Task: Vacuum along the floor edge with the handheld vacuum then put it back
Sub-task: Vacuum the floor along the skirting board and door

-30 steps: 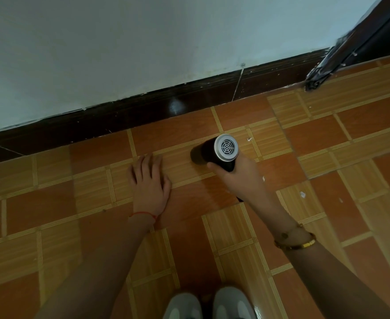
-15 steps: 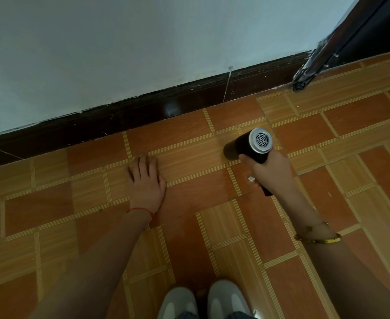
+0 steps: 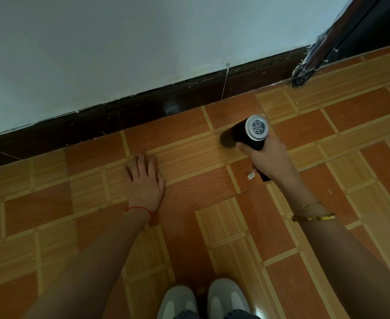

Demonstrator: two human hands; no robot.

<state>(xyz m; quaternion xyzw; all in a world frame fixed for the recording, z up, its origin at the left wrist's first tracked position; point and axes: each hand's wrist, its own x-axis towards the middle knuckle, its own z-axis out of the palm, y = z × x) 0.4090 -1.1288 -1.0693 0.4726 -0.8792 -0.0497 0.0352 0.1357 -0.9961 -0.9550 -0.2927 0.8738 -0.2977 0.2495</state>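
left hand (image 3: 146,180) flat on floor (image 3: 212,226) | right hand (image 3: 267,155) grips handheld vacuum (image 3: 247,132) near baseboard (image 3: 143,116)

Vacuum position: my right hand (image 3: 267,155) has carried the handheld vacuum (image 3: 249,132) rightward along the baseboard (image 3: 143,116), from beside my left hand (image 3: 145,178) to well apart.

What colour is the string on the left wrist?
Red: a thin red string around the left wrist, seen in the head view.
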